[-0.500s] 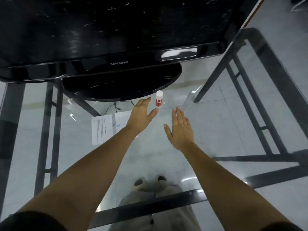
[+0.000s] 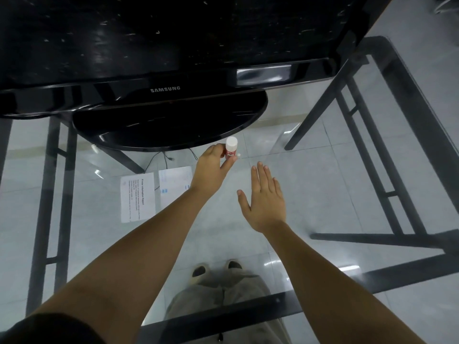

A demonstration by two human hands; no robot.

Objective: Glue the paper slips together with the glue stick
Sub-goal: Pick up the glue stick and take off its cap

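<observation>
Left hand (image 2: 211,170) has closed to pinch the glue stick (image 2: 231,147) toward the glass table's (image 2: 335,184) far edge, right hand (image 2: 267,204) spread flat; pickup under way, uncapping likely next.

I stand at a glass-topped table (image 2: 327,184) on a black metal frame (image 2: 412,125); its legs and crossbars show through the pane. At the far side a glossy black Samsung television (image 2: 164,45) fills the upper view, resting on its oval black stand (image 2: 169,125). Under the glass I see a pale tiled floor (image 2: 427,316), and a thin dark cable (image 2: 159,157) lies on it below the stand. Soft overhead light, I think, leaves white glints on the glass and the television's lower bezel.
</observation>
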